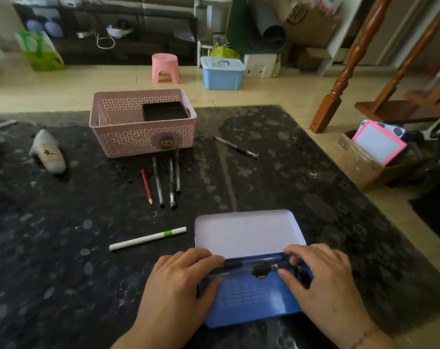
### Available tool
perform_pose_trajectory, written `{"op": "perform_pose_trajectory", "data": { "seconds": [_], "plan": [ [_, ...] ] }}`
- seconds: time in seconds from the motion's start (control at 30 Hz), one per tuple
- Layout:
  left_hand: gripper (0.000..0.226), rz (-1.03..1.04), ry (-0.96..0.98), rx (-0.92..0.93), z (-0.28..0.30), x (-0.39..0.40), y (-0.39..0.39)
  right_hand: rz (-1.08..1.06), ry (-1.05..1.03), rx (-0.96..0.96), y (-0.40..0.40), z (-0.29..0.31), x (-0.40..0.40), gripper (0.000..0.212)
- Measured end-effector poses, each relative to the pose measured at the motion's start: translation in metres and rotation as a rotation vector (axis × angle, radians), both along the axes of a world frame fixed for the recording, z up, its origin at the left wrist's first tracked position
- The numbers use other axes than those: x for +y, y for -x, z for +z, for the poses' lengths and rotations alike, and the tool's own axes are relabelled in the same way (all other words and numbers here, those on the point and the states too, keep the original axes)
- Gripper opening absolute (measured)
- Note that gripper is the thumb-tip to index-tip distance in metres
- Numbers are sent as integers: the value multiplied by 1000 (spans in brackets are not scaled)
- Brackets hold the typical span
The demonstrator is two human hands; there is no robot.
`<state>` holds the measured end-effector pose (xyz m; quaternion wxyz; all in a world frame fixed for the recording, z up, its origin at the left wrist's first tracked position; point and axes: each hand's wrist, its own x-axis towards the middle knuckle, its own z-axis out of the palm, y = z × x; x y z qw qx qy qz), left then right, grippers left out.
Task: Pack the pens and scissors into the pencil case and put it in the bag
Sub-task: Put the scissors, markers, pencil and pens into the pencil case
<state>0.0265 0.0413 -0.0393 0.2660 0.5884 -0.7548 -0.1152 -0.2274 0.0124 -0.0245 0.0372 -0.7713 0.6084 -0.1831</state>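
We work over a dark counter (302, 172), and we take the pencil case (251, 295) as our landmark: a blue tin lying open at the near edge, its pale lid (246, 233) tipped back. It looks stiff, light and slick, so we judge it best held by its long sides. Beyond it stands a pink basket (141, 137). Our left hand (181, 285) curls over the case's left rim; our right hand (322, 275) bends over its right end, fingertips on dark pens (239, 267) inside. Left of the case lies a white marker (148, 238); farther off, four thin pens (163, 182), likely to roll. We see no scissors or bag clearly.
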Motion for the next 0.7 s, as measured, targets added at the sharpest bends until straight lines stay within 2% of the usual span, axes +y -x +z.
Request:
{"op": "perform_pose_trajectory", "data": {
  "seconds": [0.1,0.13,0.23,0.3,0.37,0.47,0.53,0.63,0.7],
  "plan": [
    [36,0,27,6,-6,-3,-1,81,109,81,5,11,-2,35],
    [41,3,16,11,-8,-3,-1,50,132,24,6,20,-6,32],
    [64,9,-23,13,-11,-5,-1,-112,79,-344,-5,53,-53,18],
    [73,-1,-41,6,-13,-5,-2,-151,4,-413,-19,58,-108,22],
    [77,-11,-42,-42,-14,-6,-4,-167,-107,-354,-35,48,-170,33],
    [80,-21,-21,-99,-12,-10,-6,-153,-239,-116,-53,23,-250,53],
    [83,-10,-24,-80,-8,-11,-7,-151,-302,13,-66,14,-283,59],
    [81,29,10,-52,-5,-11,-9,-219,-242,99,-77,0,-300,38],
    [74,60,75,-27,-3,-12,-10,-244,-154,69,-76,-5,-293,25]
  ]
}}
